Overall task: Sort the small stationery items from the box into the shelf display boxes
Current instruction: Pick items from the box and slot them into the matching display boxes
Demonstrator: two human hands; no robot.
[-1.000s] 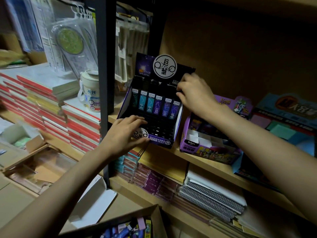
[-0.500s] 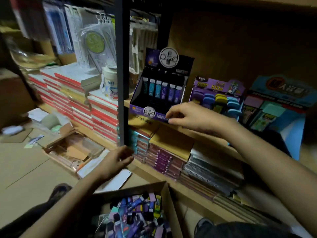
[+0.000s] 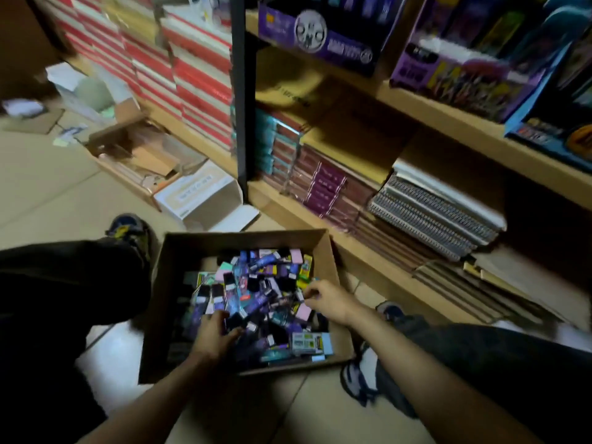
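A brown cardboard box [image 3: 166, 299] sits on the floor between my knees, holding a heap of several small stationery items [image 3: 259, 283] in purple, pink, black and yellow packs. My left hand [image 3: 217, 334] reaches into the near left of the heap, fingers and thumb either side of a dark pack; the blur hides whether it grips. My right hand [image 3: 326, 299] is at the heap's right side, curled fingertips pinching a small item. Up on the shelf stand a dark purple display box [image 3: 320, 36] and a lighter purple display box [image 3: 464, 75].
A black shelf post [image 3: 240, 91] rises just behind the box. Red notebook stacks [image 3: 198, 78], purple notebooks [image 3: 323, 187] and spiral pads [image 3: 432, 216] fill the lower shelves. Opened cartons [image 3: 137, 155] and a white box [image 3: 198, 193] lie on the floor at left.
My view has dropped from the shelf to the floor box. Both hands have come down from the display box and shelf edge into the heap of items.
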